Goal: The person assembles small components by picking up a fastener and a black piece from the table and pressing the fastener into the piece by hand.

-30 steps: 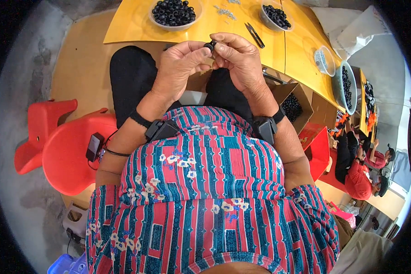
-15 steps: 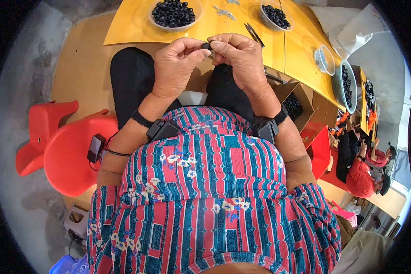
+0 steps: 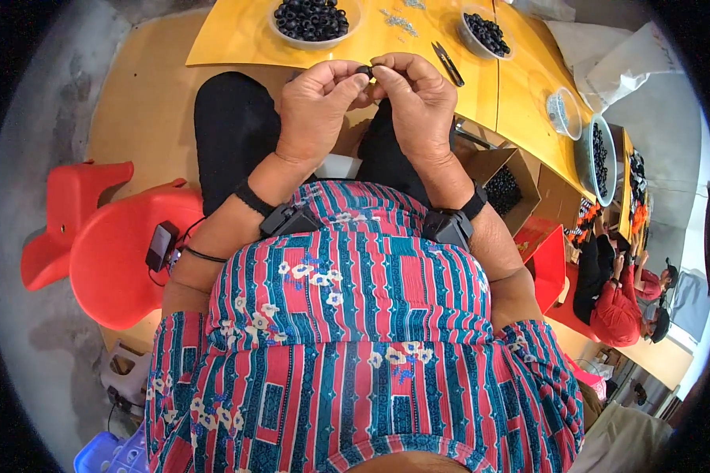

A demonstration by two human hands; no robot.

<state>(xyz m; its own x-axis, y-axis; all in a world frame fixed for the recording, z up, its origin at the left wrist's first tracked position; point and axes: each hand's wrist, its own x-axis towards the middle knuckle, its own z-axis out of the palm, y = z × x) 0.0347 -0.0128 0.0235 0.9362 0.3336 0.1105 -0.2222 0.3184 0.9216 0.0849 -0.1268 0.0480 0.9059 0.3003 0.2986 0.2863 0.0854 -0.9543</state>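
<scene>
The hands are just off the near edge of the bench (image 3: 229, 39). The left hand (image 3: 312, 110) pinches a black bead (image 3: 364, 71) between thumb and fingers; the right hand (image 3: 420, 106) meets it with fingertips drawn together, though whether it grips anything is hidden. On the bench are a bowl (image 3: 315, 45) and snips (image 3: 448, 65).

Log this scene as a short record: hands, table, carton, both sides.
Left hand: pinching a small black piece
Right hand: fingertips close beside that piece; grip unclear
Table: yellow; bowls of black pieces, silvery bits, snips
Carton: open, holding black pieces, near the table's edge
Left side: two red chairs
Right side: people in red tops
</scene>
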